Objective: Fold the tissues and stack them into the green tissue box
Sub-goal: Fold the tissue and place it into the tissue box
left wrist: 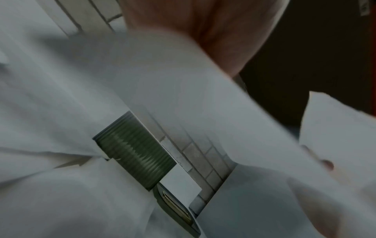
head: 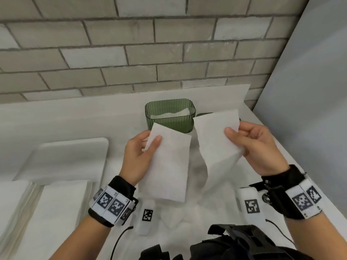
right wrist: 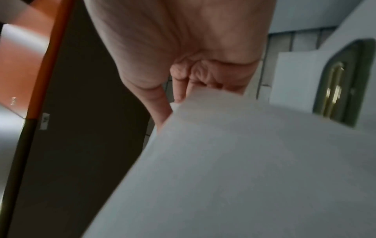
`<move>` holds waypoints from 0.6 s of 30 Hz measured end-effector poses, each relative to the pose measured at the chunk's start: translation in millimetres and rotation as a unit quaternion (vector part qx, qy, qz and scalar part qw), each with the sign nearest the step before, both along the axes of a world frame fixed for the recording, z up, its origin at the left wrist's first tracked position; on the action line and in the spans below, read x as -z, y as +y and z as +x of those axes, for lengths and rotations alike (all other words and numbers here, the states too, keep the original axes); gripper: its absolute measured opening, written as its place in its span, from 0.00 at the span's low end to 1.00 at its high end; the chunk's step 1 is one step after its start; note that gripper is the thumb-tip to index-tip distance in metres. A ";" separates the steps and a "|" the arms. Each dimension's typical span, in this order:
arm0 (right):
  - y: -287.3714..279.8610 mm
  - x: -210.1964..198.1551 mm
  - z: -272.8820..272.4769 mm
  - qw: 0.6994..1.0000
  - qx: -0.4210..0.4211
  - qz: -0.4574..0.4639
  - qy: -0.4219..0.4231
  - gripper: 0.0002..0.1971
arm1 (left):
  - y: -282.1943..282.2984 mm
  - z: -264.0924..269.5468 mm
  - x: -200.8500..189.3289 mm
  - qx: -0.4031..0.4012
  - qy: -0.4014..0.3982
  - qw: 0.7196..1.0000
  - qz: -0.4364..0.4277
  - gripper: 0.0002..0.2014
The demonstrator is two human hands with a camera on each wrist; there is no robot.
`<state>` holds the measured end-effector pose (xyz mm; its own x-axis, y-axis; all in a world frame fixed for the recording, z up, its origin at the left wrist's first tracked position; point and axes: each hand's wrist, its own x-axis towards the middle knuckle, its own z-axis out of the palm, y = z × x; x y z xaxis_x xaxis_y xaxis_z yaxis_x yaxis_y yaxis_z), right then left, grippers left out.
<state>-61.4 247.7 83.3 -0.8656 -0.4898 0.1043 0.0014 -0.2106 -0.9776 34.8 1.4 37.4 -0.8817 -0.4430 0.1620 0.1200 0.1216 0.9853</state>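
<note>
Left of the green tissue box (head: 170,114) sit stacks of flat tissues (head: 62,199). Nearer you than the box, your left hand (head: 139,156) pinches one folded tissue (head: 167,166), long axis pointing toward the box. Your right hand (head: 257,147) pinches a second tissue (head: 216,139), which hangs in a bend. The box, already holding tissues, lies just beyond both hands, roughly between them; the left looks slightly nearer.

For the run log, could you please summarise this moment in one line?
left hand: pinches tissue | right hand: pinches second tissue | green tissue box: open, tissues inside
</note>
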 end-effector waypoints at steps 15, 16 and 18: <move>-86.5 30.1 11.9 0.994 0.109 0.015 -0.012 0.08 | 23.9 -9.8 -7.6 -0.003 0.092 0.994 0.055 0.12; -88.5 31.9 11.9 0.993 0.112 0.018 -0.006 0.08 | 24.7 -9.7 -8.5 -0.014 0.088 0.994 0.062 0.14; -92.7 35.0 11.8 0.993 0.117 0.017 -0.005 0.09 | 26.4 -8.4 -11.0 -0.007 0.075 0.993 0.089 0.19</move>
<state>-49.6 155.0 48.3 -0.9567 -0.2789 0.0830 -0.0348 -0.1735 -0.9842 26.4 27.8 48.4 -0.8466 -0.4891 0.2100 0.2674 -0.0495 0.9623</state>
